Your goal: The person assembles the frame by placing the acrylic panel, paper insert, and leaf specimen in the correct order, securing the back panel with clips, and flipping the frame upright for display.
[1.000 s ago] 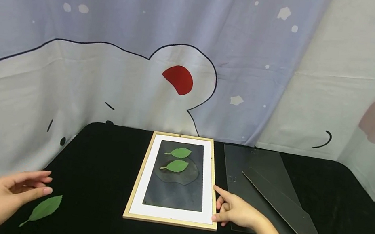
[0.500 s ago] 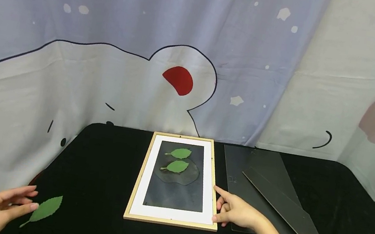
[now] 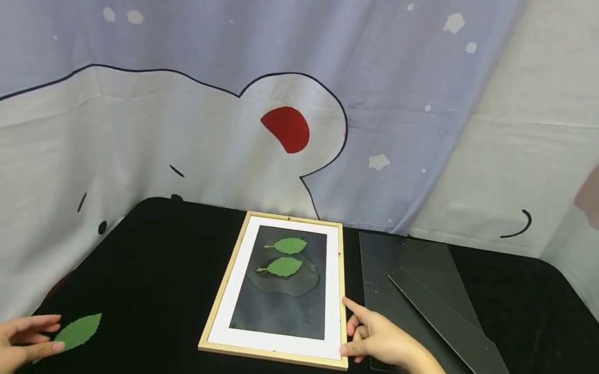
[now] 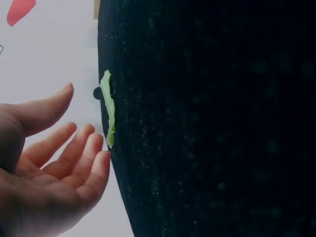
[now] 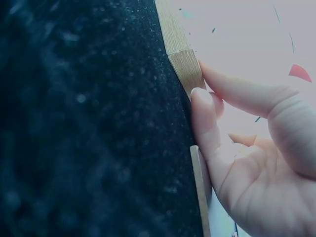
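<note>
A loose green leaf (image 3: 79, 330) lies at the lower left of the head view, its stem end hidden behind my left hand (image 3: 13, 341). In the left wrist view the thumb and fingers are loosely bent and apart, with the leaf (image 4: 110, 111) just beyond the fingertips. My right hand (image 3: 384, 338) holds the right rail of a light wooden picture frame (image 3: 273, 355), index finger and thumb on the wood near the lower corner. Inside its white mat (image 3: 275, 343), two green leaves (image 3: 284, 267) sit one above the other over a dark panel (image 3: 279, 314).
Right of the frame lies a dark flat board (image 3: 406, 253) with a narrower folded-looking panel (image 3: 451, 325) on top. Black cloth (image 3: 162, 276) covers the table. A printed curtain (image 3: 168, 127) hangs along the back and both sides.
My left hand moved down, then slightly right, so its thumb now overlaps the loose leaf's stem end. The right hand and the picture frame have stayed in place.
</note>
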The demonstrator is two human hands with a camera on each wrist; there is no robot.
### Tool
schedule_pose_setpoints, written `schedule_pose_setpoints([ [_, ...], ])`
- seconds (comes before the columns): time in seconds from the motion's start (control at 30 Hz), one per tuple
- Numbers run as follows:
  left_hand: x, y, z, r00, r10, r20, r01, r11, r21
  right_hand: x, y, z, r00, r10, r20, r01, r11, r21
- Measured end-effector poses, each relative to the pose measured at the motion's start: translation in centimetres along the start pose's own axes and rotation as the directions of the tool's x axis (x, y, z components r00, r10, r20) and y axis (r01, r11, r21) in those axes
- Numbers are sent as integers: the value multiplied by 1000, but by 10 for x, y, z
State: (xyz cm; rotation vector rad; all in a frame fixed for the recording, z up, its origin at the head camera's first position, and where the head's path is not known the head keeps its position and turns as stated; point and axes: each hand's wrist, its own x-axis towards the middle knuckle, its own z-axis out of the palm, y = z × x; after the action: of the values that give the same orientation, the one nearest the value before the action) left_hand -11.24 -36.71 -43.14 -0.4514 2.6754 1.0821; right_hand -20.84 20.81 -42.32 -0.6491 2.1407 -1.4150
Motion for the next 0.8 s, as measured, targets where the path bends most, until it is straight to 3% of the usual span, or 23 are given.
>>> schedule_pose_setpoints([
  [0.17, 1, -2, 0, 999, -4, 42, 3, 1000, 20, 0, 0, 0, 1000, 0, 0, 0, 1000, 0],
  [0.5, 4, -5, 3, 997, -30, 68, 29, 1000, 11, 0, 0, 0, 1000, -6, 1, 6, 1000, -10],
  [0.8, 3, -5, 3, 998, -24, 60, 21, 999, 50, 0, -1, 0, 1000, -8, -3, 7, 1000, -12],
])
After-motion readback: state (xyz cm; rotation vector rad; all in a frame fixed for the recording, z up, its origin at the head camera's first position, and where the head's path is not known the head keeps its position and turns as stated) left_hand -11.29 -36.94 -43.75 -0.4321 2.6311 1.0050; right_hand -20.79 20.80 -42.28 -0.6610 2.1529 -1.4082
